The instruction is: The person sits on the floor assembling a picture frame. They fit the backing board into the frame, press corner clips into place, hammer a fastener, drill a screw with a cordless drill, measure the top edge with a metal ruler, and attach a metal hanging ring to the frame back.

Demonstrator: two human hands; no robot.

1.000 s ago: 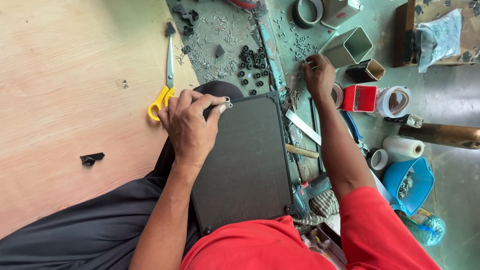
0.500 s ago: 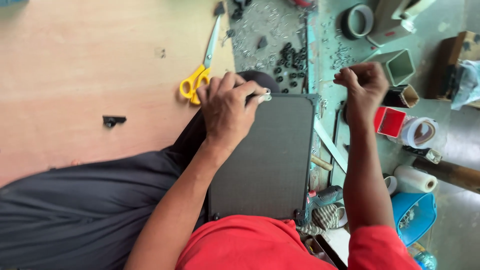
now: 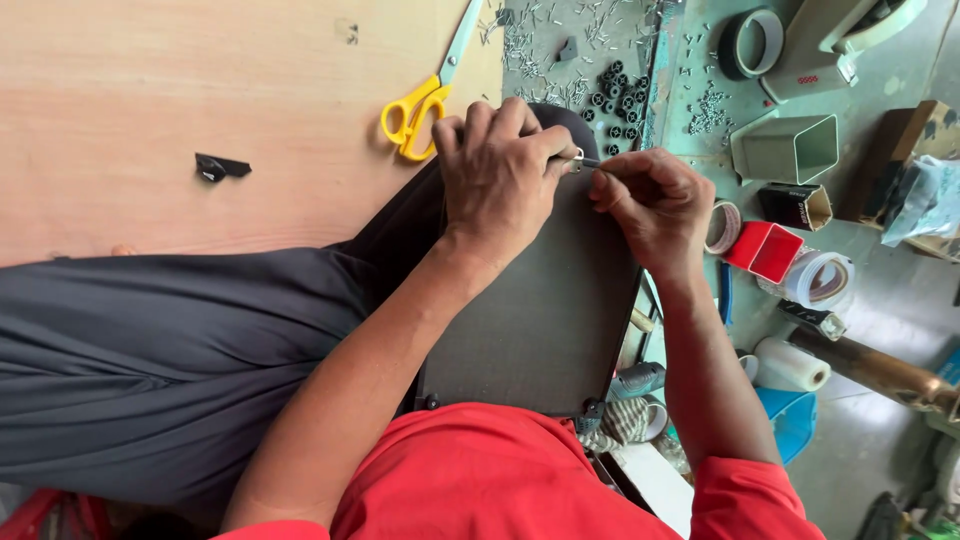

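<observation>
The left hand [image 3: 500,170] presses the dark panel [image 3: 545,320] against the lap, fingers curled over its top edge pinching a small metal fitting [image 3: 577,158]. The right hand [image 3: 650,200] pinches a thin pin [image 3: 592,163] against it.

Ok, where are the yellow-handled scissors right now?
In the head view the scissors lie on the wooden board at upper centre, just beyond the left hand, beside the scattered small nails.

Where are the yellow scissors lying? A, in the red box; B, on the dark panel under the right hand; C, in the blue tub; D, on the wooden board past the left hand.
D: the scissors lie on the wooden board, just beyond the left hand.
</observation>
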